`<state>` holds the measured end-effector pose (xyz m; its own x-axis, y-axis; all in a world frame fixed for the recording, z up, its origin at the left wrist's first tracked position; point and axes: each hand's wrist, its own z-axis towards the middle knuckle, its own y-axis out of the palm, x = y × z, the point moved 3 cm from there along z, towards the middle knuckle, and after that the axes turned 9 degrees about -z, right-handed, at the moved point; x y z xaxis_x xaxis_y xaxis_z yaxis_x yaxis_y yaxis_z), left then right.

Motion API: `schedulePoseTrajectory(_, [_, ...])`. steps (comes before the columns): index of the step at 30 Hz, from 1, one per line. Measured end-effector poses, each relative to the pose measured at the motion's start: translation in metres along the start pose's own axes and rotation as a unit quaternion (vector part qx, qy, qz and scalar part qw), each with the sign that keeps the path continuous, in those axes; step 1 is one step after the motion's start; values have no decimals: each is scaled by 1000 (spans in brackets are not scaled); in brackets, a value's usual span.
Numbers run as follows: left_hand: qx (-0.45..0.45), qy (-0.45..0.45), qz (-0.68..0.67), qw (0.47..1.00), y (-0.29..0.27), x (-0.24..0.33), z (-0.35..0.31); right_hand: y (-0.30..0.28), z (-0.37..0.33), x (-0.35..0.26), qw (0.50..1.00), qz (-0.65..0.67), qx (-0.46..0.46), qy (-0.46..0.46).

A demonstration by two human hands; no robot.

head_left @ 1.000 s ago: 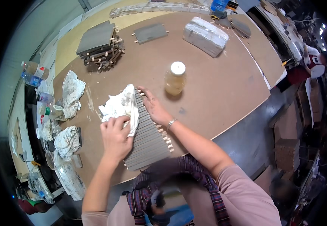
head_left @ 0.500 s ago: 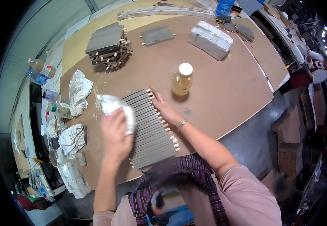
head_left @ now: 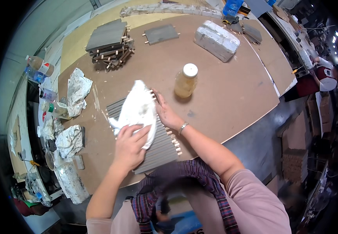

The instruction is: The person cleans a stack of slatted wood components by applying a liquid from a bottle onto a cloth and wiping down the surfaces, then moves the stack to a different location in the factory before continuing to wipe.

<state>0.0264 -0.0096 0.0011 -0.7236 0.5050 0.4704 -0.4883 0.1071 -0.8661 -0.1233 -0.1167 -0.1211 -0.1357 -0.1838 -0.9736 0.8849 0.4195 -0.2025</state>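
Observation:
A row of narrow grey boards (head_left: 159, 150) stands packed side by side on the brown table, with pale wooden dowels (head_left: 176, 145) sticking out along its sides. My left hand (head_left: 132, 146) presses a white cloth (head_left: 136, 111) down on the boards, its fingers gripping the cloth's near part. Under the cloth, the middle and upper part of the row is largely hidden. My right hand (head_left: 169, 113) lies along the row's right side by the dowels, fingers extended, holding nothing. Beyond it stands a jar of yellowish liquid (head_left: 185, 84) with a white lid.
A pile of grey panels with dowels (head_left: 106, 37) stands at the far left, and a single panel (head_left: 162, 34) lies beside it. A wrapped block (head_left: 217, 41) sits far right. Crumpled rags (head_left: 78, 91) and bottles (head_left: 40, 66) line the left edge. Another person (head_left: 325, 78) is at far right.
The white cloth, bunched at the row's left edge before, now lies spread across the boards. My left hand has moved right and slightly nearer with it. My right hand stays at the dowel side.

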Motion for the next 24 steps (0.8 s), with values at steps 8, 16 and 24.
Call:
schedulePoseTrajectory(8, [61,21,-4,998,18,18,21,5,6,5,1000,16,1,-6])
schedulePoseTrajectory(16, [109,-164,63,978,-57,-37,-66,-1,3,-5,1000,-17,-10,9])
schedulePoseTrajectory(24, [59,-4,-53,997,8,39,-10,-4,-68,-18,993,7,-38,110])
